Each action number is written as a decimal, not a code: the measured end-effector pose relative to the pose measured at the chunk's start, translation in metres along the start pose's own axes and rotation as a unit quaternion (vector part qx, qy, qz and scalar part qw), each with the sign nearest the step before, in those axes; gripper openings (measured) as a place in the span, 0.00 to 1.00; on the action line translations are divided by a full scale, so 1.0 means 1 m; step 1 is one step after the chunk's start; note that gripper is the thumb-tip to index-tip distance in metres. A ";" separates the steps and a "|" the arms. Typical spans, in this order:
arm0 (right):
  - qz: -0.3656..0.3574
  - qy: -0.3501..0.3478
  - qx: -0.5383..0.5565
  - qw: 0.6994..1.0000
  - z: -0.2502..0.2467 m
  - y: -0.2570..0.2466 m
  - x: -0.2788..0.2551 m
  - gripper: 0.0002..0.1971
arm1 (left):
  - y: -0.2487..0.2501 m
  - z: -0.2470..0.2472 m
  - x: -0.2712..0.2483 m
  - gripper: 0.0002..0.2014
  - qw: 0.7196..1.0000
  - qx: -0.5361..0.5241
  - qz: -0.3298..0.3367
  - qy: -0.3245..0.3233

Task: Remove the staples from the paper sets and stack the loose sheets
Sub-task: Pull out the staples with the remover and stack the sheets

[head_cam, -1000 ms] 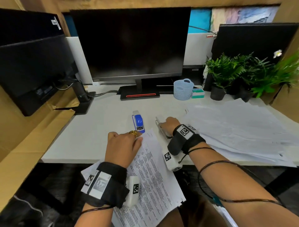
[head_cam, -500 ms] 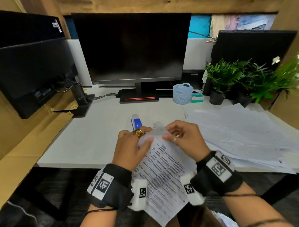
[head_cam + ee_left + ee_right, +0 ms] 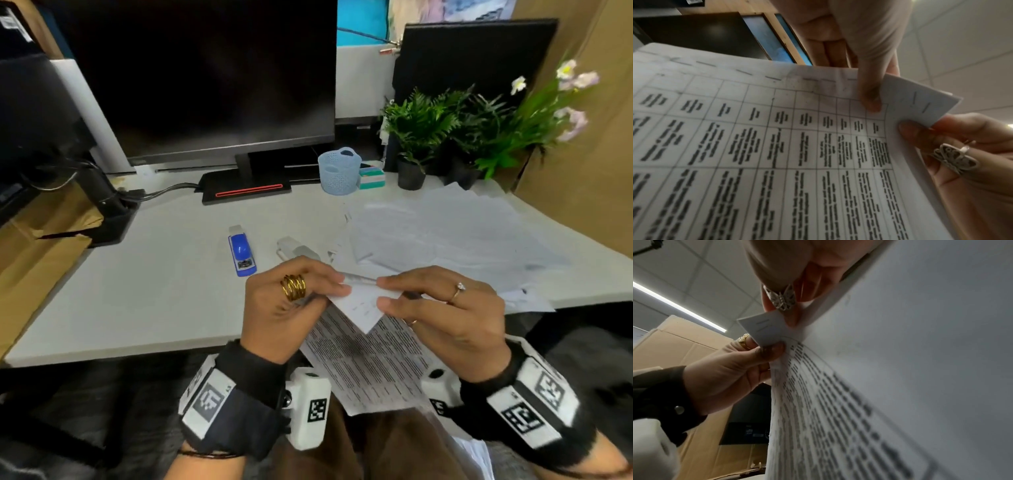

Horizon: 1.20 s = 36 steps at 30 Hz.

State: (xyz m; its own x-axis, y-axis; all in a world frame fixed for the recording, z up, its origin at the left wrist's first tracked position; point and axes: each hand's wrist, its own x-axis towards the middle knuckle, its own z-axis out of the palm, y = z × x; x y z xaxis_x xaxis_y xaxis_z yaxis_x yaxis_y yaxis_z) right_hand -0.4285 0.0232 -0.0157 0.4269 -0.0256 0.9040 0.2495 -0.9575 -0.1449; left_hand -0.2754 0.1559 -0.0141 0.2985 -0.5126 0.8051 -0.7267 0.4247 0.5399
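Paper set [image 3: 363, 356] lifted off desk; both hands pinch its corner.

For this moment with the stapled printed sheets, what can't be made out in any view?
- Printed text on the stapled paper set: blurred in all views.
- Staples in the folded white corner: faint marks only; present or removed, cannot tell.
- Grey stapler-like tool: near end hidden by the left hand, head view.
- Right hand: palm side hidden behind paper.
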 end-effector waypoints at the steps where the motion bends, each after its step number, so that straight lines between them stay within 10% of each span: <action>1: 0.007 -0.004 -0.003 1.000 -0.004 0.002 -0.004 0.06 | 0.000 0.005 0.000 0.15 1.000 0.001 -0.002 -0.006; 7: 0.154 -0.001 -0.051 0.987 -0.034 0.025 -0.027 0.08 | -0.015 0.029 0.006 0.16 0.939 0.232 -0.162 -0.194; 11: 0.271 -0.109 -0.160 0.943 -0.061 0.039 -0.038 0.14 | -0.024 0.064 0.009 0.10 0.889 0.344 -0.122 -0.278; 18: 0.342 -0.398 -0.345 0.778 -0.103 0.034 -0.060 0.22 | -0.012 0.163 0.018 0.09 0.901 0.266 -0.021 -0.343; 23: 0.509 -0.352 -0.234 0.750 -0.136 0.067 -0.131 0.18 | -0.037 0.203 0.013 0.25 0.925 0.188 0.006 -0.329; 26: 0.573 -0.318 -0.187 0.732 -0.147 0.082 -0.170 0.17 | -0.056 0.224 0.006 0.29 0.889 0.262 -0.009 -0.377; 36: 0.625 -0.398 -0.157 0.653 -0.105 0.139 -0.267 0.15 | -0.080 0.238 -0.005 0.49 0.857 0.305 0.047 -0.412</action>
State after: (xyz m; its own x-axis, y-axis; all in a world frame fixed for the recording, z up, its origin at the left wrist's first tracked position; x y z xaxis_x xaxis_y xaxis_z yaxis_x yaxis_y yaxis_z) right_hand -0.5995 -0.1337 -0.2349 0.4734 -0.8063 -0.3548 -0.8637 -0.3456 -0.3669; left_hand -0.3659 -0.0527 -0.1197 -0.1343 -0.9577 0.2545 -0.9871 0.1519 0.0505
